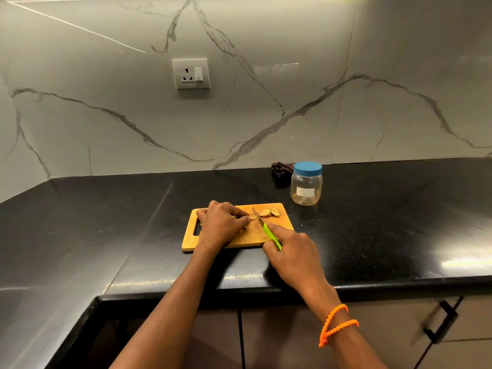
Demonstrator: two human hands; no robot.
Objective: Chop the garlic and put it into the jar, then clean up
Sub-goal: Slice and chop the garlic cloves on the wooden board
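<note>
Wall socket [191, 73] (switch beside it), dark crumpled cloth [281, 173], cabinet handle [440, 321]

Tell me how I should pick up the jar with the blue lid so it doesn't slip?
Hold the jar around its clear round body, just under the blue lid, where it narrows a little. It stands upright on the counter, right of the cutting board, so come from the front or right side, with fingers wrapped around it. The lid is on, so gripping from above should also work.
</note>
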